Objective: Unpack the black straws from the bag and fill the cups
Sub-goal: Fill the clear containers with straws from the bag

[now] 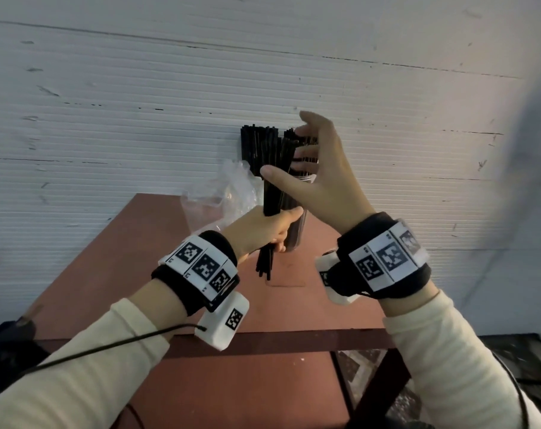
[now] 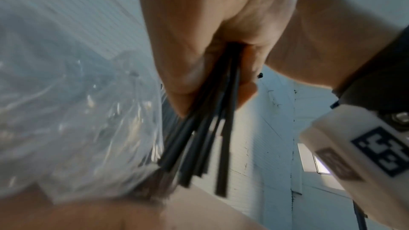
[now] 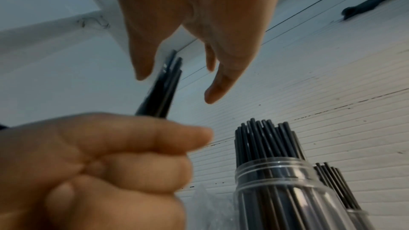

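Left hand holds a bunch of black straws over the table; right hand spread open at their tops.

Head view: the left hand (image 1: 263,227) is wrapped round a bundle of straws (image 1: 270,193), held upright above the red table (image 1: 145,261); the right hand (image 1: 321,171) is wide, fingers relaxed beside the straw tops, gripping nothing. The clear bag (image 1: 225,190) lies crumpled just left, at the far edge. Left wrist view: straw ends (image 2: 199,146) splay unevenly below the fist, so loose ones could slip out. Right wrist view: the near cup (image 3: 285,190) looks packed already; forcing more in could tip it or scatter straws. A second cup (image 3: 354,216) stands behind.
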The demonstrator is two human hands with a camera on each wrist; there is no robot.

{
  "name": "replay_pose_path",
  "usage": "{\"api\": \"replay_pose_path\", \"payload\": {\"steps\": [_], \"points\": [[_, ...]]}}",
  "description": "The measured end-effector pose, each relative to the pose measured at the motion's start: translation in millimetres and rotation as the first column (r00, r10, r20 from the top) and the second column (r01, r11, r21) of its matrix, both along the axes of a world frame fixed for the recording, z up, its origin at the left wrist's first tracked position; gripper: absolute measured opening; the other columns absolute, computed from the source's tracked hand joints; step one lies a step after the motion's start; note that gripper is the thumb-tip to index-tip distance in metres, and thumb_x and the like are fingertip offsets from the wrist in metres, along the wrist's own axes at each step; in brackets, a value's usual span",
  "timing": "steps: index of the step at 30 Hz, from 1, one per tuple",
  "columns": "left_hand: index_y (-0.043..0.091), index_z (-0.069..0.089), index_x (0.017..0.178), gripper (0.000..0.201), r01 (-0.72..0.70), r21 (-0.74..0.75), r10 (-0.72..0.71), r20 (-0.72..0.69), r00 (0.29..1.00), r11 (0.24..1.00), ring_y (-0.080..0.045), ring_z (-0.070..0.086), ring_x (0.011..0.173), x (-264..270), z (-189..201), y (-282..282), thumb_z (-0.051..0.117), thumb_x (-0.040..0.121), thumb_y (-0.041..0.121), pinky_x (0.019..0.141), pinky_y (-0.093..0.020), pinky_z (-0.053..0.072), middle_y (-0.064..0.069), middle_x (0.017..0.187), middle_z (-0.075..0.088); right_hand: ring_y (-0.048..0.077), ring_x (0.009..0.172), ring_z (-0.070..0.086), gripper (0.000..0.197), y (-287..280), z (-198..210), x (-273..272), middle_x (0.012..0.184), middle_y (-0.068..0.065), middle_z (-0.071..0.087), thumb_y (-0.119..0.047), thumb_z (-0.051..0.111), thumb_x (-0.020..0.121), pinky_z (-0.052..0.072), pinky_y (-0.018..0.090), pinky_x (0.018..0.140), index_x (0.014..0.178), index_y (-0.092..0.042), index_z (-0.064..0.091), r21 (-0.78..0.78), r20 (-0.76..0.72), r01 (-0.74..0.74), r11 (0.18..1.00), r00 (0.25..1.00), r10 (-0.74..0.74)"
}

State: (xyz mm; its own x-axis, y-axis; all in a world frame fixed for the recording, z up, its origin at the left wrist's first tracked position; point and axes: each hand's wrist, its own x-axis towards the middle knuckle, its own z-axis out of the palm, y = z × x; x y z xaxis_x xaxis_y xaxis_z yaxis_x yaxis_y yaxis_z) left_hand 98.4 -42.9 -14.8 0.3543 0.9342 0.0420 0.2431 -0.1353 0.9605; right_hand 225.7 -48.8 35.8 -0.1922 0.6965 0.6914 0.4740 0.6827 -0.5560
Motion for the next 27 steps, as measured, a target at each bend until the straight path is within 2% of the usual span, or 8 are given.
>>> {"api": "replay_pose_path", "payload": {"steps": [3, 7, 11, 13, 16, 19, 22, 27], "points": [[0.013, 0.043, 0.069, 0.034, 0.163, 0.087, -0.154, -0.097, 0.983, 0.983, -0.010, 0.032, 0.045, 1, 18, -8, 0.048, 0.100, 0.027, 0.059, -0.025, 0.043, 0.003, 0.047, 0.032, 0.011, 0.103, 0.051, 0.057, 5, 5, 8, 0.111, 0.001, 0.053, -0.057, 0.074, 0.072, 0.046, 0.021, 0.084, 0.113, -0.024, 0.054, -0.095, 0.131, -0.037, 0.995, 0.990, 0.049], [0.010, 0.046, 0.069, 0.027, 0.179, 0.107, -0.160, -0.166, 0.973, 0.978, -0.009, 0.037, 0.046, 5, 23, 0, 0.055, 0.094, 0.017, 0.052, -0.023, 0.037, -0.001, 0.053, 0.036, 0.027, 0.081, 0.064, 0.021, 14, 0, 6, 0.084, 0.013, 0.066, -0.034, 0.067, 0.087, 0.052, 0.046, 0.078, 0.088, -0.013, 0.065, -0.161, 0.162, -0.187, 0.969, 0.964, 0.213], [0.010, 0.058, 0.092, 0.035, 0.025, 0.259, -0.002, -0.090, 0.996, 0.966, -0.013, 0.063, 0.068, 2, 27, 15, 0.078, 0.078, 0.035, 0.070, -0.033, 0.052, 0.002, 0.074, 0.062, 0.005, 0.049, 0.050, 0.031, 21, 20, 15, 0.052, -0.009, 0.053, -0.016, 0.061, 0.093, 0.040, 0.016, 0.050, 0.068, 0.001, 0.058, -0.073, 0.004, -0.140, 0.987, 0.990, 0.141], [0.021, 0.053, 0.110, 0.059, -0.147, 0.332, 0.135, 0.060, 0.989, 0.932, -0.011, 0.067, 0.090, -2, 32, 22, 0.085, 0.067, 0.042, 0.083, -0.031, 0.054, 0.004, 0.096, 0.067, 0.003, 0.041, 0.042, 0.031, 27, 39, 25, 0.046, -0.013, 0.046, -0.014, 0.060, 0.093, 0.033, 0.013, 0.043, 0.065, -0.002, 0.057, -0.037, -0.135, -0.084, 0.996, 0.988, 0.079], [0.033, 0.031, 0.130, 0.101, -0.318, 0.437, 0.282, 0.147, 0.948, 0.841, -0.010, 0.048, 0.116, -6, 38, 41, 0.089, 0.050, 0.056, 0.095, -0.026, 0.042, 0.002, 0.125, 0.046, 0.008, 0.038, 0.038, 0.029, 33, 63, 38, 0.049, -0.006, 0.046, -0.016, 0.059, 0.093, 0.029, 0.018, 0.038, 0.069, 0.001, 0.057, 0.003, -0.267, -0.023, 1.000, 0.963, 0.023], [0.036, 0.005, 0.146, 0.134, -0.181, 0.362, 0.168, 0.068, 0.983, 0.914, -0.010, 0.027, 0.132, -12, 42, 69, 0.090, 0.045, 0.057, 0.104, -0.028, 0.028, -0.002, 0.147, 0.024, 0.012, 0.036, 0.034, 0.032, 41, 77, 46, 0.051, 0.005, 0.043, -0.019, 0.059, 0.093, 0.025, 0.018, 0.037, 0.076, 0.008, 0.059, -0.013, -0.310, 0.016, 1.000, 0.950, -0.019], [0.041, -0.008, 0.148, 0.151, -0.011, 0.239, 0.019, -0.032, 0.999, 0.971, -0.016, 0.031, 0.138, -18, 46, 93, 0.090, 0.034, 0.054, 0.115, -0.037, 0.028, -0.006, 0.154, 0.022, 0.014, 0.035, 0.033, 0.030, 51, 83, 53, 0.047, 0.001, 0.043, -0.020, 0.060, 0.093, 0.023, 0.018, 0.038, 0.076, 0.005, 0.060, -0.059, -0.289, 0.016, 0.998, 0.957, -0.032], [0.033, -0.003, 0.152, 0.133, 0.079, 0.168, -0.039, -0.228, 0.973, 0.983, -0.012, 0.041, 0.128, -14, 49, 117, 0.092, 0.060, 0.024, 0.112, -0.031, 0.029, 0.002, 0.139, 0.040, 0.019, 0.036, 0.034, 0.029, 65, 90, 56, 0.056, 0.011, 0.046, -0.019, 0.060, 0.092, 0.025, 0.020, 0.037, 0.071, 0.002, 0.058, -0.089, -0.215, 0.050, 0.995, 0.974, -0.069]]}}
